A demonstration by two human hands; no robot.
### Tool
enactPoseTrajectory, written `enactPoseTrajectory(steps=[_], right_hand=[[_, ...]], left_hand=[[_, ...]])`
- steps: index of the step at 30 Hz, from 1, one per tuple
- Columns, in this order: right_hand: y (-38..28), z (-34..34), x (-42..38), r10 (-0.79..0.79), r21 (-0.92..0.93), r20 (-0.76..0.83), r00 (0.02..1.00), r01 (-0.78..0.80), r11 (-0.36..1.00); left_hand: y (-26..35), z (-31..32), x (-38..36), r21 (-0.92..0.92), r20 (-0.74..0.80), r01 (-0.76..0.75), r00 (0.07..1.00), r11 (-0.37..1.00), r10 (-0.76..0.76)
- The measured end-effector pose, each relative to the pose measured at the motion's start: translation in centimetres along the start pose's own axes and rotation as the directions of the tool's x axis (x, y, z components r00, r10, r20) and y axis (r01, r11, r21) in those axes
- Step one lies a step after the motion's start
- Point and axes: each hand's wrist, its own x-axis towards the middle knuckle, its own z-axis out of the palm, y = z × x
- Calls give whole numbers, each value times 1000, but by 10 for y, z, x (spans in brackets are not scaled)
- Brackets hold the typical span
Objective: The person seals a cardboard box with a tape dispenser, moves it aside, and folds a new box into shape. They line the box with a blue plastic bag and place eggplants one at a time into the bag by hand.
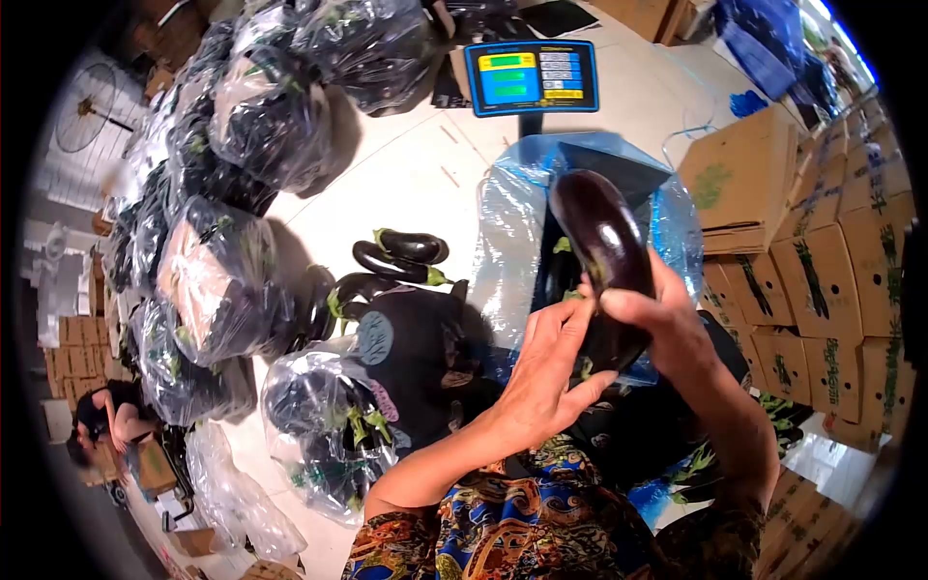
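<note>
My right hand (662, 309) is wrapped around a large, glossy dark purple eggplant (604, 227), thumb across its front. My left hand (551, 372) closes on the lower part of the same eggplant from the other side, partly hiding that end. Below them is a box lined with a blue plastic bag (507, 232), its clear blue film folded out over the sides. Inside it, another eggplant (561, 266) with a green stem shows. A scale display (532, 79) with lit green readouts stands just behind the box.
Several loose eggplants (401, 256) lie on the floor at left. Clear bags filled with eggplants (227, 280) line the left side, and another bag (324, 425) stands close by. Stacked cartons (812, 280) rise at right. Another person (116, 420) is at far left.
</note>
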Motion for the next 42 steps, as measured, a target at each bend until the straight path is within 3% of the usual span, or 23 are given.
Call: enactPoseTrajectory(steps=[3, 5, 7, 8, 14, 17, 19, 21, 22, 26, 27, 29, 32, 33, 35, 37, 38, 40, 41, 42], right_hand=[[-5, -36, 1, 86, 19, -66, 994, -85, 996], [1, -53, 9, 137, 81, -90, 986, -130, 988], [17, -65, 26, 169, 151, -57, 984, -159, 976], [26, -69, 35, 174, 245, -33, 984, -161, 956], [67, -55, 87, 288, 270, -38, 957, -268, 925], [88, -47, 104, 238, 86, -73, 969, -232, 969], [106, -44, 111, 111, -288, -76, 991, -128, 949], [112, -38, 107, 60, -647, -137, 989, -136, 750], [106, -28, 104, 106, -734, -199, 974, -220, 642], [91, -12, 87, 68, -941, -179, 981, -191, 280], [106, -15, 85, -110, -992, -79, 991, -68, 103], [106, -20, 82, -230, -995, 53, 972, 33, -93], [103, -15, 84, -28, -966, -142, 989, -133, 223], [117, -21, 84, -128, -971, -95, 987, -63, 229], [101, -22, 86, -65, -954, -155, 986, -133, 270], [80, -32, 85, -96, -870, -175, 980, -108, 480], [61, -39, 78, -40, -731, -142, 989, -78, 678], [42, -50, 67, 85, -430, -121, 989, -129, 893], [27, -51, 56, 178, -209, -55, 982, -186, 960], [27, -58, 46, 188, -116, 22, 982, -184, 976]], left_hand=[[-4, 4, 2, -53, 29, -12, 999, 999, 14], [-11, 5, -4, -170, 99, 153, 985, 973, -138], [-21, 2, -11, -189, 151, 210, 971, 959, -183], [-18, -1, -11, -169, 123, 188, 978, 967, -169], [-27, -11, -15, -261, 113, 244, 969, 934, -222], [-33, -8, -17, -282, 100, 258, 966, 924, -239], [-34, -7, -18, -282, 88, 262, 965, 923, -247], [-38, -8, -17, -327, 86, 266, 964, 907, -251], [-39, -8, -18, -350, 88, 270, 963, 897, -256], [-42, -10, -18, -356, 122, 296, 955, 886, -270], [-42, -10, -18, -368, 127, 306, 952, 878, -278], [-43, -11, -18, -404, 133, 327, 945, 854, -299], [-45, -10, -19, -484, 142, 355, 934, 800, -329], [-45, -10, -17, -463, 146, 344, 939, 817, -312], [-45, -13, -19, -417, 156, 329, 944, 847, -290], [-35, -28, -11, -294, 145, 274, 960, 916, -241], [-33, -35, -7, -234, 142, 243, 966, 942, -214], [-36, -42, -2, -242, 149, 303, 950, 922, -273], [-36, -47, 5, -238, 156, 310, 948, 920, -279], [-31, -53, 16, -172, 198, 311, 941, 935, -276]])
